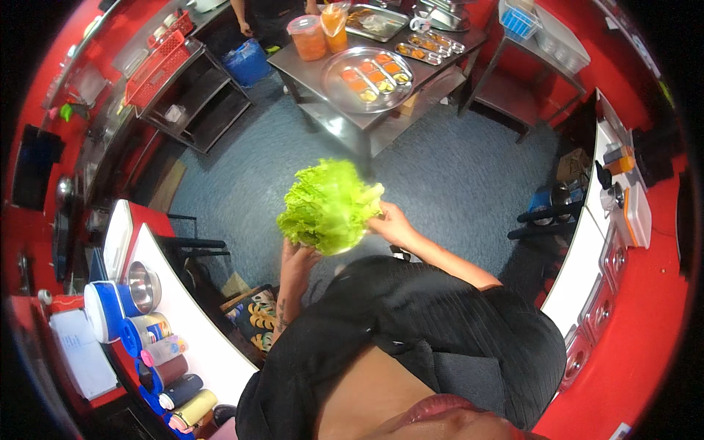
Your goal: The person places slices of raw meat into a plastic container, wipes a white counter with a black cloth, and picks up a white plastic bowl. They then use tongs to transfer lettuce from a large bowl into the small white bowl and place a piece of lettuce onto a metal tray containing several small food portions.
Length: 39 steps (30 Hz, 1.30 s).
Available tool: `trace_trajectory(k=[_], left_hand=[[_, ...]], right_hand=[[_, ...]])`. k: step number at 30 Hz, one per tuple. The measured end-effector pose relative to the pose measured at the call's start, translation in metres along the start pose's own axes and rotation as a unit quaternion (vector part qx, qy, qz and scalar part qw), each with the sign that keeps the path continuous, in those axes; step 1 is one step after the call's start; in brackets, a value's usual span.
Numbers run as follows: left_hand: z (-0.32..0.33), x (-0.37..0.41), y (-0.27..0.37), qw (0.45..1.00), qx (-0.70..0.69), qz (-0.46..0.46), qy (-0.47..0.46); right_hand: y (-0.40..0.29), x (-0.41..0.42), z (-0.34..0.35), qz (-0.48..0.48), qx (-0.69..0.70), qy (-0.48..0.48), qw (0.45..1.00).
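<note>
A leafy green lettuce [324, 209] is held up in front of my chest, above the floor. My right hand [391, 223] grips it at its pale stem end. Under its lower left edge, my left hand [300, 256] holds it from below, the fingers partly covered by the leaves. Beyond the lettuce stands a metal table [297, 66]. On its near corner sits a round metal tray [330, 88] with several small compartment dishes [374, 74] of orange food and sliced pieces.
A tub of orange food [307, 38] and a bag of orange liquid [334, 27] stand on the table. A person's hand [246, 28] shows behind, near a blue bin [246, 61]. White counters [184, 308] with bottles and lidded pans [602, 313] flank me. A metal cart [203, 104] is far left.
</note>
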<state>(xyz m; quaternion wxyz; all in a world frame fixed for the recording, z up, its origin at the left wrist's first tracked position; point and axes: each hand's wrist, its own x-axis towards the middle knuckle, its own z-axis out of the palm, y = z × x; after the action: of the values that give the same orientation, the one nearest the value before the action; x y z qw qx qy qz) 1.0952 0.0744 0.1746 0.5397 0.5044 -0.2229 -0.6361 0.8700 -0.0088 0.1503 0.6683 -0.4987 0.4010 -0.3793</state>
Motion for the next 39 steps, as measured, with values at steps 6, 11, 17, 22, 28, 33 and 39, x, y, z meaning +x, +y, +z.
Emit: trace_trajectory(k=[6,11,17,22,28,33,39], left_hand=[[0.003,-0.006,-0.005,1.000,-0.001,-0.011,0.010],[0.000,-0.008,-0.011,1.000,-0.020,-0.009,0.002],[-0.015,-0.014,-0.013,1.000,-0.027,0.005,0.005],[-0.016,-0.036,-0.006,0.995,-0.047,0.081,0.029],[-0.029,-0.059,-0.010,0.982,-0.079,0.137,0.107],[0.013,-0.042,-0.032,0.948,-0.133,0.162,0.241],[0.073,-0.085,-0.022,0.899,-0.093,0.209,0.372]], right_hand=[[-0.008,-0.014,-0.001,0.026,-0.027,-0.006,0.999],[-0.006,-0.018,-0.002,0.047,-0.015,-0.001,0.999],[-0.002,-0.009,0.012,0.064,-0.024,-0.018,0.997],[-0.001,0.010,0.027,0.069,-0.066,-0.083,0.992],[0.004,0.046,0.051,0.113,-0.100,-0.179,0.972],[0.007,0.131,0.038,0.099,-0.129,-0.367,0.916],[-0.042,0.142,0.066,0.089,-0.131,-0.530,0.833]])
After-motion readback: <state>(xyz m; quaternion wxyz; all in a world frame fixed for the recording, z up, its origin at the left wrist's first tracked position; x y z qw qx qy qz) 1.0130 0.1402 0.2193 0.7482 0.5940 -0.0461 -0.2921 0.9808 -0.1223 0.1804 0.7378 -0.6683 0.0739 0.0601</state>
